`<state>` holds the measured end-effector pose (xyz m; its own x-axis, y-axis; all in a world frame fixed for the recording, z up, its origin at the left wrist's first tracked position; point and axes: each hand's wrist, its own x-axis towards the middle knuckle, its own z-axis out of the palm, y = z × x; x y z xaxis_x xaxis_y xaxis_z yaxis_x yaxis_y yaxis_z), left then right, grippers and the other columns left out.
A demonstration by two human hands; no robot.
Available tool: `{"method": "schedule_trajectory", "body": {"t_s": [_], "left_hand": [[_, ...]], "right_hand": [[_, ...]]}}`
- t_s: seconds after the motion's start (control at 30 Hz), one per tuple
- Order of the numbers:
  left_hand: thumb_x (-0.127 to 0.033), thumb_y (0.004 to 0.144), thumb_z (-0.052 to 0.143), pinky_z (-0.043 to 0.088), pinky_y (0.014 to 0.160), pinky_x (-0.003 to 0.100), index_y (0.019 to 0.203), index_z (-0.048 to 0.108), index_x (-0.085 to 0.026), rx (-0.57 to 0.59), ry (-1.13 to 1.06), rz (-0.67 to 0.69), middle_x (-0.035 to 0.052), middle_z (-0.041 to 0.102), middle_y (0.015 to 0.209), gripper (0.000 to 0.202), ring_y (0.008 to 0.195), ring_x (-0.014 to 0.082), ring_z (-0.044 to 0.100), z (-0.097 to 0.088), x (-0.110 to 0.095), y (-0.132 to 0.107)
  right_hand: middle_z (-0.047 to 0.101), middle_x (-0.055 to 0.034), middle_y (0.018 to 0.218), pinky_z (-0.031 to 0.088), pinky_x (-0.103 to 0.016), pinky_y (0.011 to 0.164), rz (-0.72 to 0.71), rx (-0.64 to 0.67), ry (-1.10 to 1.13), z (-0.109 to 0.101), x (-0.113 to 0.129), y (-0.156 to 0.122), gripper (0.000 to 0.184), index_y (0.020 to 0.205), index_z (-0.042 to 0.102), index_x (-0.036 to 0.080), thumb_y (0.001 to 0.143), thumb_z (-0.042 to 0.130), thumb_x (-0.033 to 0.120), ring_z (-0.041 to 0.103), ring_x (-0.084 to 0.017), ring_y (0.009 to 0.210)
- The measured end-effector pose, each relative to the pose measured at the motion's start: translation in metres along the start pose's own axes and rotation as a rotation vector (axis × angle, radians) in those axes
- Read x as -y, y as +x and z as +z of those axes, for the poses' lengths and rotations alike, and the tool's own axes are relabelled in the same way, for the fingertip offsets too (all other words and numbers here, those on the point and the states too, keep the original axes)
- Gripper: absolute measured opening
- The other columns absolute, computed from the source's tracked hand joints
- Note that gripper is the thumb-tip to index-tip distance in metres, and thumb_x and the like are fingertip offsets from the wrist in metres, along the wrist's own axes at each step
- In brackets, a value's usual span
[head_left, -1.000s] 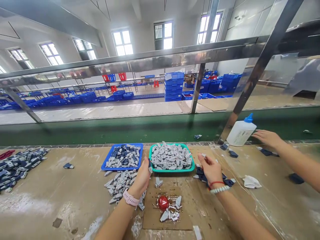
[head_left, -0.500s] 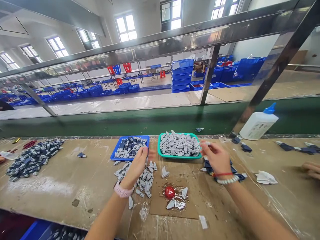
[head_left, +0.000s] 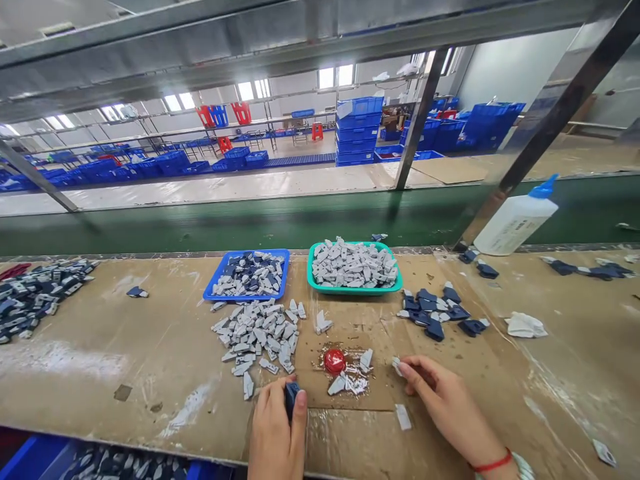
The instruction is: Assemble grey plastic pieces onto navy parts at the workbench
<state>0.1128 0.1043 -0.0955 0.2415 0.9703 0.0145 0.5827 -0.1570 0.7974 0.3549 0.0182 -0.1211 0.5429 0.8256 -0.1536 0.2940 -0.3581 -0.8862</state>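
My left hand point(head_left: 275, 430) is closed around a dark navy plastic piece point(head_left: 291, 399) near the table's front edge. To the right, my right hand point(head_left: 443, 393) pinches a small light grey piece point(head_left: 397, 365) between thumb and fingertips. Between the hands, a red dome-shaped object point(head_left: 335, 361) sits in a glossy wet patch on a cardboard sheet point(head_left: 320, 398). Two grey pieces lie in that wet patch beside it. Left of the cardboard spreads a pile of loose grey pieces point(head_left: 260, 331). Several navy-and-grey joined pieces point(head_left: 433, 310) lie beyond my right hand.
A blue tray point(head_left: 210, 285) of mixed pieces and a green tray point(head_left: 356, 291) heaped with grey pieces stand at the back. A white bottle point(head_left: 516, 223) with a blue nozzle leans by a metal post. Crumpled white tissue point(head_left: 525, 325) lies at right.
Both hands have come back from around the trays toward the front edge. My left hand now holds a navy piece, and the small grey piece shows in my right fingertips. The view has tilted down.
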Motion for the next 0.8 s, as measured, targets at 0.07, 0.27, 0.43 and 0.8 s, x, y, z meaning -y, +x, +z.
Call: {"method": "schedule_trajectory", "body": {"t_s": [0.07, 0.27, 0.43, 0.8], "left_hand": [[-0.051, 0.090, 0.040, 0.032, 0.099, 0.048, 0.107, 0.056, -0.023, 0.024, -0.010, 0.001, 0.0074, 0.057, 0.112, 0.036, 0.112, 0.0270, 0.047, 0.002, -0.004, -0.001], [-0.050, 0.090, 0.042, 0.035, 0.093, 0.048, 0.104, 0.057, -0.024, 0.108, -0.053, 0.041, 0.0066, 0.059, 0.106, 0.033, 0.105, 0.0275, 0.050, 0.013, -0.006, -0.003], [-0.051, 0.089, 0.043, 0.038, 0.091, 0.048, 0.102, 0.057, -0.022, 0.107, -0.032, 0.080, 0.0075, 0.059, 0.103, 0.035, 0.102, 0.0282, 0.052, 0.020, -0.005, 0.001], [-0.047, 0.095, 0.031, 0.027, 0.114, 0.051, 0.135, 0.040, -0.015, 0.437, 0.236, 0.230, 0.0130, 0.038, 0.146, 0.052, 0.136, 0.0253, 0.031, 0.022, -0.013, 0.033]], "right_hand": [[0.065, -0.0036, 0.063, 0.048, -0.029, 0.057, -0.009, -0.010, -0.031, 0.003, 0.001, 0.004, 0.047, 0.087, 0.063, 0.017, 0.083, 0.045, 0.060, 0.059, -0.017, 0.055], [0.070, -0.0104, 0.080, 0.050, -0.031, 0.053, -0.011, -0.120, 0.163, -0.010, -0.010, 0.007, 0.042, 0.092, 0.067, 0.018, 0.077, 0.059, 0.057, 0.062, -0.019, 0.062], [0.071, -0.0083, 0.099, 0.054, -0.038, 0.078, -0.086, -0.083, 0.145, -0.032, -0.007, -0.001, 0.023, 0.097, 0.072, 0.036, 0.075, 0.070, 0.041, 0.066, -0.025, 0.087], [0.071, -0.0081, 0.098, 0.055, -0.033, 0.078, -0.045, -0.154, 0.083, -0.012, -0.010, 0.004, 0.044, 0.099, 0.071, 0.018, 0.078, 0.058, 0.055, 0.065, -0.025, 0.090]]}}
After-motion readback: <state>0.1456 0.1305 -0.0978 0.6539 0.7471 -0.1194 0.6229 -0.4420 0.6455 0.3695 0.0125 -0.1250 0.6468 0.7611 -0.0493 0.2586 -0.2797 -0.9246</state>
